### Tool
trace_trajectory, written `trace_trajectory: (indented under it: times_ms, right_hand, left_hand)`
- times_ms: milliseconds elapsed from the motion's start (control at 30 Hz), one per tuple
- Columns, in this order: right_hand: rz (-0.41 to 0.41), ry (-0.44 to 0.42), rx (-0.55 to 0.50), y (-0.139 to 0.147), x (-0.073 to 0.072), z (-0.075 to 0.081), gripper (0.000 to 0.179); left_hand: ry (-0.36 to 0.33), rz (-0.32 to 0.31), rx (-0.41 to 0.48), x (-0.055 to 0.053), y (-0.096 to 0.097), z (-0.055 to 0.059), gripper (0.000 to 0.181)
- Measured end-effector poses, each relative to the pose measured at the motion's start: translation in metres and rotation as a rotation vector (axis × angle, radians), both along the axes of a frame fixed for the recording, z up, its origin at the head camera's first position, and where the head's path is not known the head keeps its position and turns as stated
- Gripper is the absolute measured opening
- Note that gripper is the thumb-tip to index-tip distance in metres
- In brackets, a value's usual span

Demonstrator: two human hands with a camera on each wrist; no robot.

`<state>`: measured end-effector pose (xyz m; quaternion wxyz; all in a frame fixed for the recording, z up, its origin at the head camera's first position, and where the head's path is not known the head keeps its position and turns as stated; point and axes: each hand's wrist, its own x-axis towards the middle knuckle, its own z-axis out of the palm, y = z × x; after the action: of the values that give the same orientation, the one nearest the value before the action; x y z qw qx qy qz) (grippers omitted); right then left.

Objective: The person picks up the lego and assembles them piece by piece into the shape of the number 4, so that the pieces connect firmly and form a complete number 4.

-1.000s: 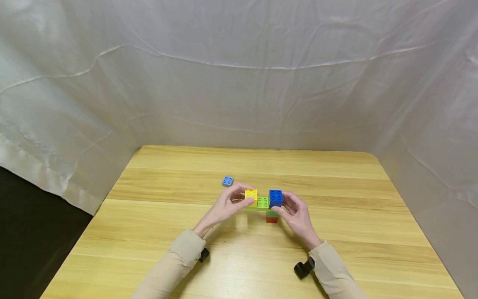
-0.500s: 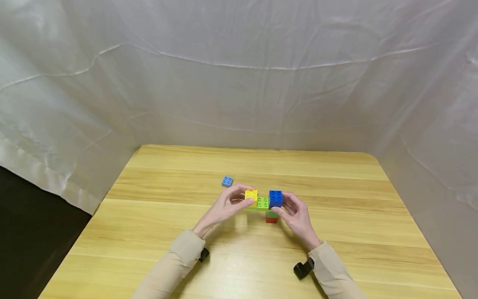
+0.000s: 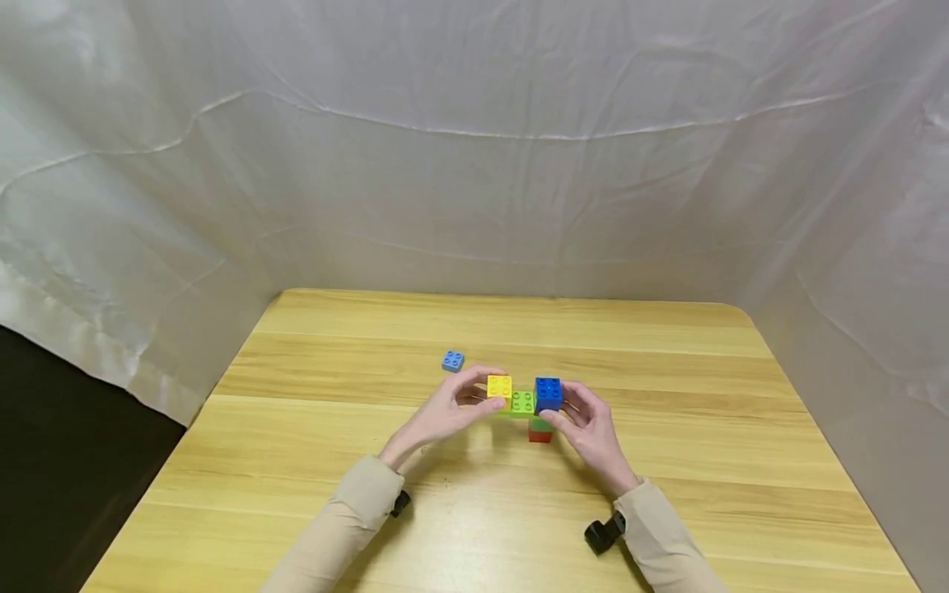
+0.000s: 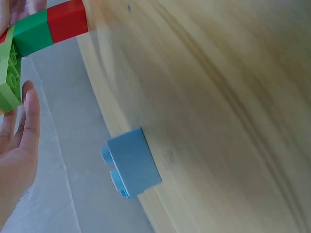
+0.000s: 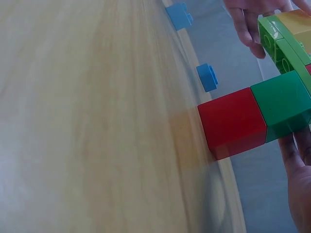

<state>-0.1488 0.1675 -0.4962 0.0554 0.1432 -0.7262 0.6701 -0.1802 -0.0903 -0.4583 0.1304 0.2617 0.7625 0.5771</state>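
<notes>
A small tower has a red brick (image 5: pixel 233 124) at its foot on the table and a green brick (image 5: pixel 282 99) above it. Across the top lies a long lime-green brick (image 3: pixel 522 403), reaching out to the left with its underside free. My left hand (image 3: pixel 443 410) pinches the yellow brick (image 3: pixel 499 387) at that overhanging end, thumb in front and fingers behind. At the other end, over the tower, my right hand (image 3: pixel 593 428) holds a dark blue brick (image 3: pixel 548 394) between thumb and fingers. Parts of the fingers are hidden behind the bricks.
A light blue brick (image 3: pixel 453 361) lies on the wooden table (image 3: pixel 474 527) behind my left hand. The right wrist view shows a second light blue brick (image 5: pixel 207 77) nearer the tower. A pale curtain (image 3: pixel 504 198) surrounds the table's back and sides.
My left forearm has shifted very slightly to the left. Both hands keep their hold on the bricks, and the tower stands as before.
</notes>
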Motion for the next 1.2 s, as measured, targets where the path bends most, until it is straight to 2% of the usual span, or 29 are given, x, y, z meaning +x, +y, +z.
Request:
trace_trajectory:
  times_ms: [233,433,567,833,1000,1100,1200]
  right_hand:
    - [-0.006,-0.019,-0.006,0.000,-0.001,-0.001,0.044]
    - [-0.001,-0.013,-0.016,0.001,-0.002,-0.002,0.044]
    - [0.004,-0.007,-0.022,0.001,-0.002,-0.003,0.045]
    - [-0.002,0.008,-0.025,0.001,-0.002,-0.003,0.045]
    - [-0.004,0.010,-0.032,0.001,-0.002,-0.003,0.045]
    - [-0.001,0.013,-0.037,0.001,-0.002,-0.004,0.045]
    - [0.000,0.013,-0.036,0.001,-0.002,-0.004,0.045]
  left_hand:
    - [0.058,-0.006,-0.061,-0.004,-0.017,-0.003,0.048]
    - [0.080,-0.024,-0.044,-0.007,-0.035,-0.005,0.053]
    - [0.095,-0.015,-0.034,-0.011,-0.046,-0.007,0.055]
    - [0.116,-0.011,-0.087,-0.013,-0.062,-0.009,0.057]
    - [0.099,-0.036,-0.142,-0.014,-0.070,-0.012,0.063]
    - [0.084,-0.056,-0.205,-0.013,-0.073,-0.013,0.067]
    - [0.102,-0.084,-0.285,-0.011,-0.075,-0.015,0.070]
